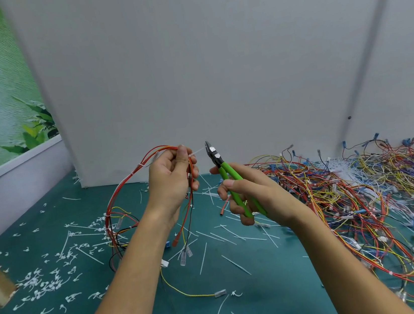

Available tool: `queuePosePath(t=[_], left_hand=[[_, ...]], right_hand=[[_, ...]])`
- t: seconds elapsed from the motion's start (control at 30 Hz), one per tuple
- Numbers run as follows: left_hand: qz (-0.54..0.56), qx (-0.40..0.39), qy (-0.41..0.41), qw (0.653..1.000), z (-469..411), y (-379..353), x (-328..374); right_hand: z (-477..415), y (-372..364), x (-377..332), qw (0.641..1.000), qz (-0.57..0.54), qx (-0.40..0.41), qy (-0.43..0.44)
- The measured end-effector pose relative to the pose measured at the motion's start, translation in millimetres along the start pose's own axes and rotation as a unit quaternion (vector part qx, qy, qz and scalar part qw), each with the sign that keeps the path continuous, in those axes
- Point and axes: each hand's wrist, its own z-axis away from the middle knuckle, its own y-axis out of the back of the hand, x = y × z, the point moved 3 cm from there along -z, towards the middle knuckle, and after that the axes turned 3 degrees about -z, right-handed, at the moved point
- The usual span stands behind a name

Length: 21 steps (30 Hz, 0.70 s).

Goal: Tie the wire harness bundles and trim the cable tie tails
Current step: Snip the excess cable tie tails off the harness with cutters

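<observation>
Harness clamped in left hand, right hand gripped cutters beside harness, tie tail looked faint, blade gap unreadable.

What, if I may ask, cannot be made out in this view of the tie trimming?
Head view: whether the cutters already touch the tie tail; the tail is too thin and faint.
Head view: the tie's lock on the red harness, hidden behind the left hand.
Head view: the single ties in the wire pile, which is blurred and cut off by the right edge.
</observation>
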Motion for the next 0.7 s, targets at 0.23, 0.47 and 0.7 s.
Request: queuePosePath(t=[0.23, 0.47, 0.7], left_hand=[[-0.011, -0.012, -0.005, 1.000, 1.3, -1.8, -0.1], [-0.001, 0.002, -0.004, 1.000, 0.6, 0.8, 0.7], [0.001, 0.010, -0.002, 1.000, 1.3, -1.7, 0.0]], right_hand=[[1.5, -5.1, -3.1, 0.998, 0.043, 0.035, 0.013], [2.8, -8.3, -3.1, 1.000, 0.016, 0.006, -0.002], [3.0, -13.7, -6.1, 0.999, 0.040, 0.008, 0.000]])
